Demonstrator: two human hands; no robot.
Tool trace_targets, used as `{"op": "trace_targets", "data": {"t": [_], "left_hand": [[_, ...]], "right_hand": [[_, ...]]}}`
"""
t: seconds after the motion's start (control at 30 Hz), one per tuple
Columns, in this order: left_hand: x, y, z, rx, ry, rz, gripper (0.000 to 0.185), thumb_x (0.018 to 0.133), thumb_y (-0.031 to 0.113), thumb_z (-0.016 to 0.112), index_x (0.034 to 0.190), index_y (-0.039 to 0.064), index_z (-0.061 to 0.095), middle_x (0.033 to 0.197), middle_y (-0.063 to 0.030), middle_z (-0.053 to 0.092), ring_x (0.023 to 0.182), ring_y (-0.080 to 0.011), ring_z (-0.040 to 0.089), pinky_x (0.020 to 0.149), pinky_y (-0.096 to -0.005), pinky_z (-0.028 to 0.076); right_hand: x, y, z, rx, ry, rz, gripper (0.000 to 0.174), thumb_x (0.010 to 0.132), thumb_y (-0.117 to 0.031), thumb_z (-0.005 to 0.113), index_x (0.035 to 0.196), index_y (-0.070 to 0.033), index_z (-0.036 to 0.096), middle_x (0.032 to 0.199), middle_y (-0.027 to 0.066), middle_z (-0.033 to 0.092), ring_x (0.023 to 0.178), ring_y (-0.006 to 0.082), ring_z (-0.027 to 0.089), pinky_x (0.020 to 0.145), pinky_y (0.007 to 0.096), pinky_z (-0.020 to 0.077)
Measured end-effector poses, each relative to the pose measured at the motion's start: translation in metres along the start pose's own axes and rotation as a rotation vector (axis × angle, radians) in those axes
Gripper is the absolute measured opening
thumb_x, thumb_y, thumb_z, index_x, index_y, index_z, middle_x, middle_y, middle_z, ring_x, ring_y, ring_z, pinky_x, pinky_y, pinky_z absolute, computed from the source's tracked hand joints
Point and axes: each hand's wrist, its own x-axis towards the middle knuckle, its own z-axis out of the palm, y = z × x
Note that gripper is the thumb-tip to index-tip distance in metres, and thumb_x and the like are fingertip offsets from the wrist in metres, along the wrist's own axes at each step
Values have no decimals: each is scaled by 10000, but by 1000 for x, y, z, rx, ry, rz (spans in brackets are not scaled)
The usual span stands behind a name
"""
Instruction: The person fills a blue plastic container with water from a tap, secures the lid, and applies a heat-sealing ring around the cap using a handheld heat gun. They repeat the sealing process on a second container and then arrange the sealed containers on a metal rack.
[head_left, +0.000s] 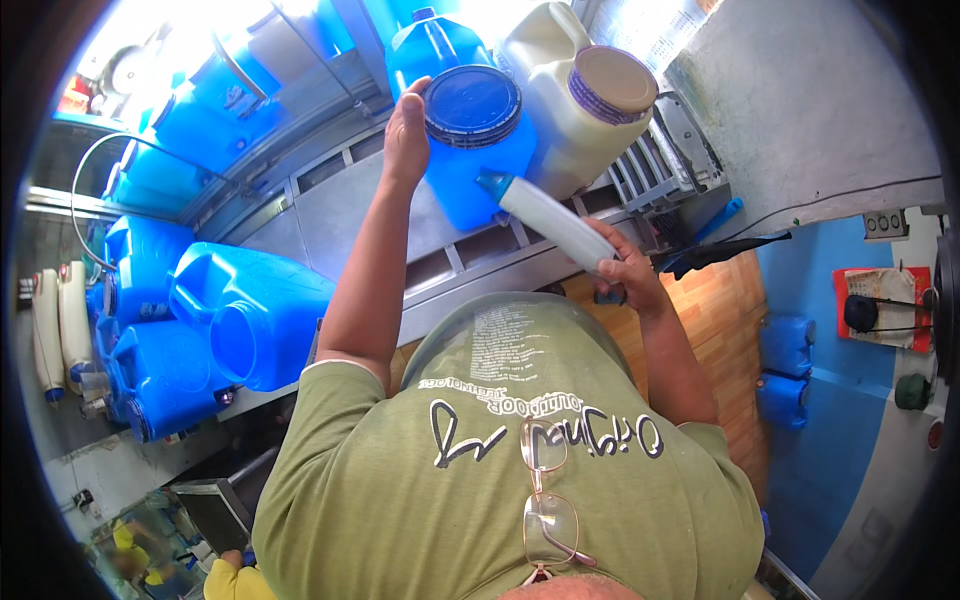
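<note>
My left hand (407, 139) is against the left side of a blue plastic water jug (480, 187), beside its dark blue screw lid (472, 101); some of its fingers are hidden. My right hand (628, 271) grips the lower end of a long white tubular tool (559, 225). The tool's blue tapered tip (494, 184) points at the front of the jug, below the lid. I cannot tell if it touches. Right beside this jug stands a cream plastic jug (562, 142) whose beige lid (616, 81) has a purple printed band around it. Another blue jug (435, 45) is behind.
The jugs stand on a metal counter (330, 202). At left lie several blue jugs, one with an uncovered wide mouth (244, 345). White tubular tools (75, 322) hang farther left. A metal rack (649, 169) stands at right. Another person's yellow sleeve (236, 581) shows at lower left.
</note>
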Motion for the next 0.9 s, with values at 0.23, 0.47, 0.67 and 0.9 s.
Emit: {"op": "trace_targets", "data": {"t": [0.23, 0.47, 0.67, 0.9], "left_hand": [[13, 2, 4, -79, 57, 56, 999, 922, 793, 199, 1370, -42, 514, 1362, -191, 551, 1314, -296, 481, 1137, -405, 312], [-26, 17, -6, 70, 39, 56, 984, 905, 818, 230, 1379, 5, 517, 1361, -191, 567, 1275, -320, 536, 1076, -388, 388], [-5, 5, -3, -1, 18, 79, 1032, 901, 817, 192, 1431, -34, 438, 1412, -200, 511, 1358, -303, 441, 1146, -416, 294], [-16, 14, -11, 53, 43, 76, 928, 942, 767, 250, 1373, -9, 521, 1401, -191, 535, 1331, -303, 475, 1113, -390, 343]], "right_hand": [[-5, -10, -5, 50, 198, -100, 740, 828, -230, 674, 1497, -96, 388, 1144, 156, 640, 636, 60, 523, 578, 197, 461], [-17, -20, 26, -284, 123, -236, 651, 857, -109, 654, 1473, -93, 445, 1129, 43, 602, 731, 52, 507, 643, 210, 443], [-15, -45, 24, -234, 339, -230, 648, 852, -108, 674, 1465, -98, 463, 1126, 34, 598, 724, 44, 480, 629, 206, 434], [-18, -39, 30, -578, 156, -304, 690, 807, -103, 680, 1460, -50, 463, 1333, 77, 555, 1221, 169, 494, 1066, 333, 361]]}}
